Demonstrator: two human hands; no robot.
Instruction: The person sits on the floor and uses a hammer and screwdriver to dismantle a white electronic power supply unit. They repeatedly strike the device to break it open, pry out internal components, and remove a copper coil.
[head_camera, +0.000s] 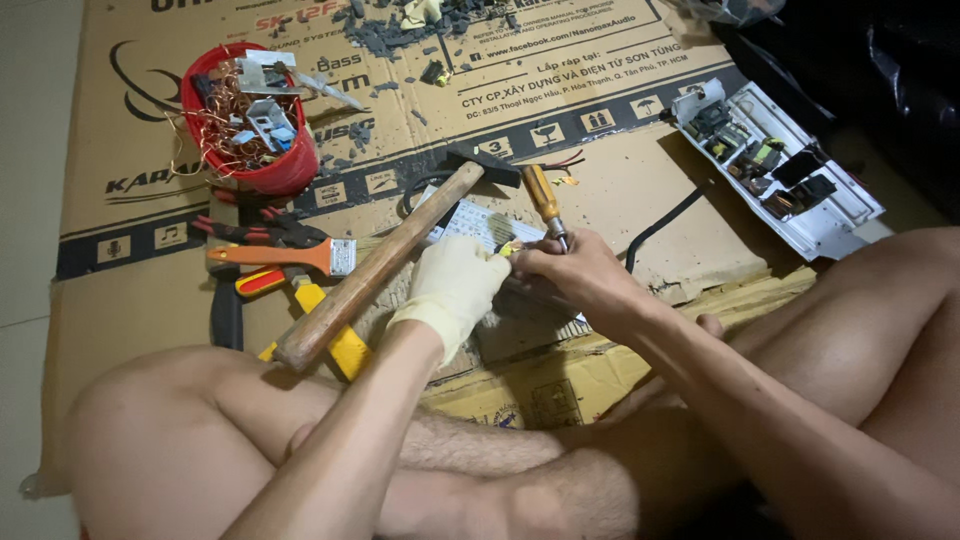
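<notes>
Fingers of the gloved left hand (455, 285) and bare right hand (575, 275) pinch a small yellow part (509, 249) over flattened brown cardboard (620, 190) bearing black square handling symbols, beside a hammer (385, 262)

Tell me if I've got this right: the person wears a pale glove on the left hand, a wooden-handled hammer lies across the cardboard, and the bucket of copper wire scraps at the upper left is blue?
Not quite. The head view shows the bucket is red, not blue. The rest holds: the left hand wears a pale glove, and the wooden-handled hammer lies across the cardboard.
</notes>
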